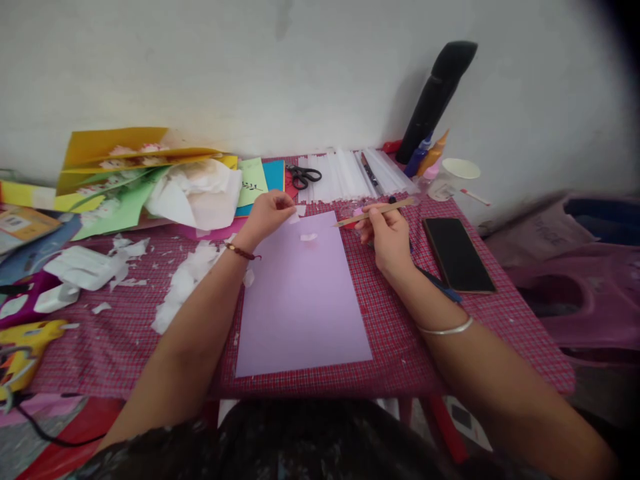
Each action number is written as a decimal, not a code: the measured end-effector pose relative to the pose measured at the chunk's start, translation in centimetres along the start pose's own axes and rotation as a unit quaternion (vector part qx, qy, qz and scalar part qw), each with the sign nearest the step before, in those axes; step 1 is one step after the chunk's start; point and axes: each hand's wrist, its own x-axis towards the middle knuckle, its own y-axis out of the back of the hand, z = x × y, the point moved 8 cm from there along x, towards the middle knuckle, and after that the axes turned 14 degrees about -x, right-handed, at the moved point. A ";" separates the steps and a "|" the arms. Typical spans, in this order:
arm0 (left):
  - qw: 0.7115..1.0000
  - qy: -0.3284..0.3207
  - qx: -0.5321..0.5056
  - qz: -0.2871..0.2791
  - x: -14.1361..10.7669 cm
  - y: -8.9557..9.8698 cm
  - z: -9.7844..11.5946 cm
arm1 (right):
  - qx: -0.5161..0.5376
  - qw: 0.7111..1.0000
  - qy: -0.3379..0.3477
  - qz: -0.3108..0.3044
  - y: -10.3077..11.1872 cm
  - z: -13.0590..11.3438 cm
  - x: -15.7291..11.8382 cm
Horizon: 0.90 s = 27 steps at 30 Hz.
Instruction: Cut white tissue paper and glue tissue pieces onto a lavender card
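A sheet of purple paper [305, 300] lies on the red checked tablecloth in front of me. At its upper left corner my left hand [273, 212] pinches a small white paper piece [300, 211]. Another small white piece [309, 237] rests on the sheet near its top. Just right of the sheet's top edge, my right hand [389, 237] is closed round a thin wooden stick [397, 206], whose pointed tip reaches left over the sheet's upper right corner. A red item lies beneath the stick, partly hidden.
Torn white paper [187, 283] and a yellow glue gun [33, 343] lie left. Paper-wrapped flowers [120, 180], scissors [303, 176] and clear sticks [335, 177] are at the back. A phone [457, 255], plastic cup [443, 188] and paint bottles [433, 157] stand or lie right.
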 end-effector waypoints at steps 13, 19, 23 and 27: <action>0.961 0.147 -0.235 0.008 -0.6 -0.5 -3.4 | -0.012 1.000 -0.007 -0.012 -0.3 0.4 0.1; 0.955 0.172 -0.237 0.042 -0.8 -0.4 -3.7 | -0.009 1.000 -0.008 -0.028 -0.6 0.6 0.1; 0.942 0.190 -0.264 0.079 -0.8 -0.2 -3.9 | -0.017 0.999 -0.016 -0.028 -0.6 0.5 0.0; 0.935 0.176 -0.299 0.072 -0.7 -0.3 -3.7 | -0.006 0.999 -0.011 -0.032 -0.7 0.5 0.0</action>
